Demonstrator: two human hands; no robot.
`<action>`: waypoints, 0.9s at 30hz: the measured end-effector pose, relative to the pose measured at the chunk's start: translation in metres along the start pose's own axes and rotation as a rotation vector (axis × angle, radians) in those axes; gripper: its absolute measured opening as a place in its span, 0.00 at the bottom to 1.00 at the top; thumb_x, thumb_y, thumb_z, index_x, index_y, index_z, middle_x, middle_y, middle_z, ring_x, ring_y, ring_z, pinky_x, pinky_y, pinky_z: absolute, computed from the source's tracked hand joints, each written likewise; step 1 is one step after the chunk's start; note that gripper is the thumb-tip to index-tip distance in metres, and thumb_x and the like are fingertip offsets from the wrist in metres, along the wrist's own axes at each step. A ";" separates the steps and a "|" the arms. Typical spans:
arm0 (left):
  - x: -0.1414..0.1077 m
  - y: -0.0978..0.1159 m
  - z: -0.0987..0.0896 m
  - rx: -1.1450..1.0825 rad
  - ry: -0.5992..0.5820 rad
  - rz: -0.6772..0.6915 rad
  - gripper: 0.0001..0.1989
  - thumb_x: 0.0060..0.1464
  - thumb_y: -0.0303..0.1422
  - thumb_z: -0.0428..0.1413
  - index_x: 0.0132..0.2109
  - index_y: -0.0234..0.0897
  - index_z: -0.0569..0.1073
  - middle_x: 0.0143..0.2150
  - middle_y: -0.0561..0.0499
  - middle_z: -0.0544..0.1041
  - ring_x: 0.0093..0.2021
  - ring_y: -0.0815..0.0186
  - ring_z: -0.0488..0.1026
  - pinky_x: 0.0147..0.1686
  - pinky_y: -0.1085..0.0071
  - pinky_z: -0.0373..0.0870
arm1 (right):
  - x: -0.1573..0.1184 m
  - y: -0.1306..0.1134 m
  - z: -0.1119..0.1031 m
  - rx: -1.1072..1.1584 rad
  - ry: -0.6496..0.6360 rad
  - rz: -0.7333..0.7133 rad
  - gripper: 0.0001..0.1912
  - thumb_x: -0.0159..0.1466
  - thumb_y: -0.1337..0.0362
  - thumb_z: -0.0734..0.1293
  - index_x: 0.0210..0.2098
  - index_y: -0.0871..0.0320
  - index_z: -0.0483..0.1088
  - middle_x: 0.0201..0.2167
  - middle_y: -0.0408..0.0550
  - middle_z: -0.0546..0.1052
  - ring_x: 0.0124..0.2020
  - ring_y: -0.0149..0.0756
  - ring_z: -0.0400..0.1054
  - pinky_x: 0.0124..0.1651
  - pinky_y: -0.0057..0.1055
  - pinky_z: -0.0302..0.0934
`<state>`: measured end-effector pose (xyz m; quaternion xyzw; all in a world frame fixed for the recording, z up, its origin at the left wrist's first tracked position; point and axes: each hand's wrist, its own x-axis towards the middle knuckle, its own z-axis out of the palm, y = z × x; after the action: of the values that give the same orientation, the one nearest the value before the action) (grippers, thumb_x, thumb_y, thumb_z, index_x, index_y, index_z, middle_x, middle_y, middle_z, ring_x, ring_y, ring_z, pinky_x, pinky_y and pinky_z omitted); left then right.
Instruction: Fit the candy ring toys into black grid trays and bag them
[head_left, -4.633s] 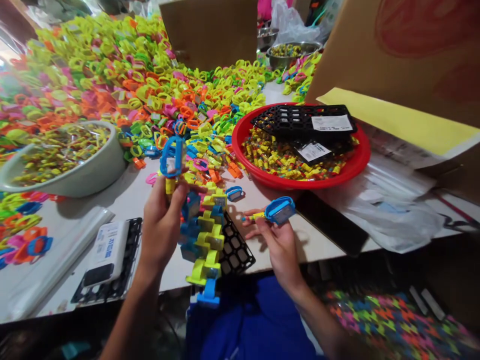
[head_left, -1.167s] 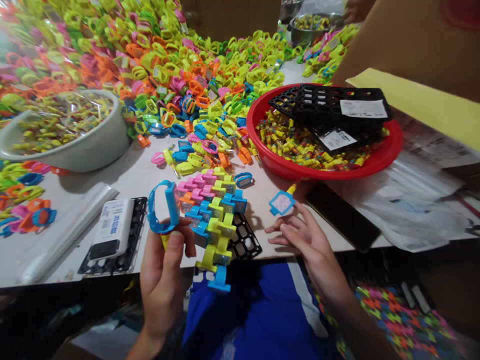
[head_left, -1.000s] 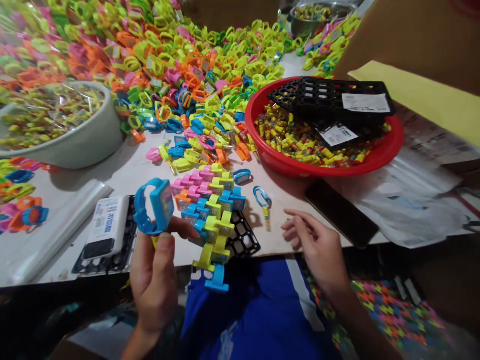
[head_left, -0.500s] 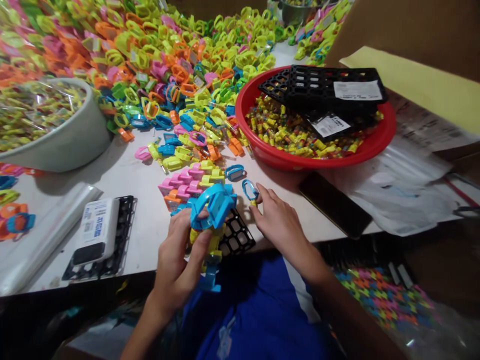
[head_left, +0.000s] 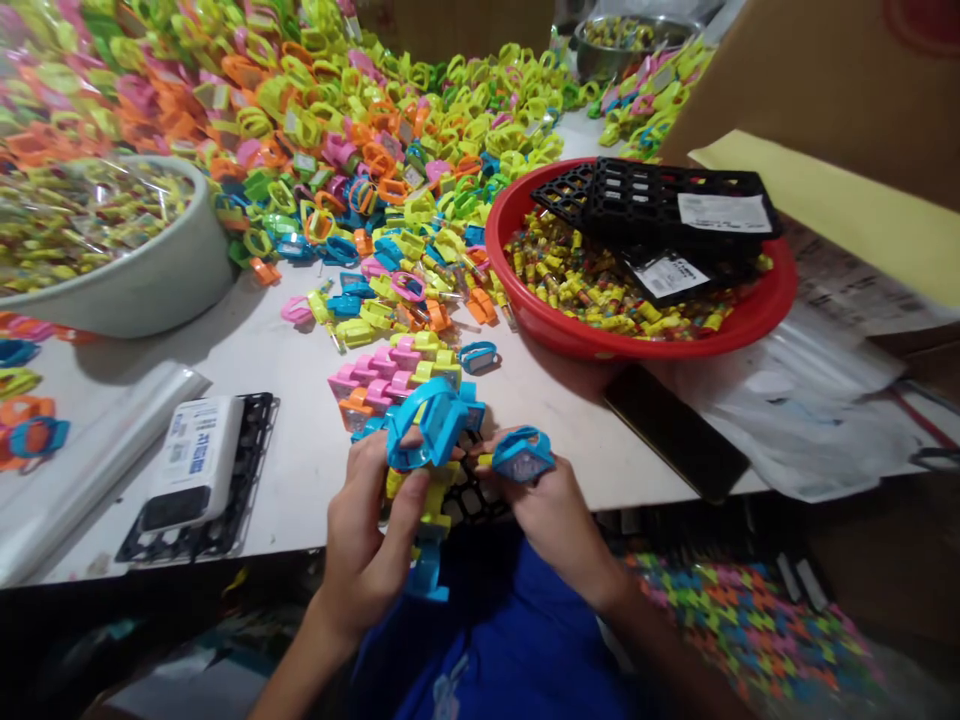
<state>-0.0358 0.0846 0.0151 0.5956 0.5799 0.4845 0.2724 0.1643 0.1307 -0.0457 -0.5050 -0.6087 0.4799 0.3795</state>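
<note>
My left hand [head_left: 379,530] is closed on a blue toy watch [head_left: 435,420], above a black grid tray [head_left: 474,498] that carries rows of pink, yellow, orange and blue pieces [head_left: 382,375]. At the tray's right side, my right hand [head_left: 555,515] holds another blue toy watch [head_left: 523,455] with a small yellow part on its left; the fingertips are partly hidden behind it. One more blue watch [head_left: 478,357] lies on the table just beyond the tray.
A red basin [head_left: 637,345] with small candy tubes and black trays stands right, a grey basin [head_left: 187,270] left. Behind lies a heap of colourful watches [head_left: 300,110]. A phone [head_left: 675,432], plastic bags and a white device [head_left: 196,460] on a tray lie nearby.
My right hand has moved toward me and left to the tray, and the watch has turned and come up with it. The whole view has shifted slightly; my left hand keeps its hold.
</note>
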 end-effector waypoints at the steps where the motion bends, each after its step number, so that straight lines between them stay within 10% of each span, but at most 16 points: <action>1: 0.000 0.000 0.000 0.000 0.004 0.003 0.13 0.75 0.38 0.55 0.60 0.48 0.78 0.52 0.48 0.82 0.55 0.57 0.77 0.56 0.63 0.71 | 0.001 0.001 0.006 -0.001 -0.006 -0.016 0.08 0.71 0.56 0.71 0.47 0.49 0.79 0.43 0.49 0.85 0.45 0.48 0.82 0.50 0.42 0.78; 18: -0.006 -0.004 0.002 0.013 0.056 0.068 0.13 0.74 0.32 0.55 0.61 0.42 0.77 0.53 0.48 0.81 0.56 0.60 0.78 0.59 0.67 0.73 | 0.008 0.011 0.017 -0.579 -0.089 -0.476 0.19 0.61 0.76 0.63 0.50 0.58 0.72 0.44 0.58 0.81 0.47 0.52 0.76 0.52 0.48 0.75; 27: -0.002 -0.002 0.004 -0.002 0.041 0.073 0.12 0.74 0.35 0.55 0.59 0.43 0.78 0.53 0.49 0.82 0.56 0.59 0.78 0.59 0.64 0.73 | 0.002 -0.007 0.028 -0.643 -0.017 -0.394 0.14 0.65 0.77 0.65 0.46 0.55 0.73 0.43 0.54 0.83 0.46 0.50 0.75 0.53 0.47 0.71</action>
<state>-0.0327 0.0841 0.0113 0.6060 0.5629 0.5068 0.2430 0.1358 0.1270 -0.0463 -0.4676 -0.8170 0.1861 0.2814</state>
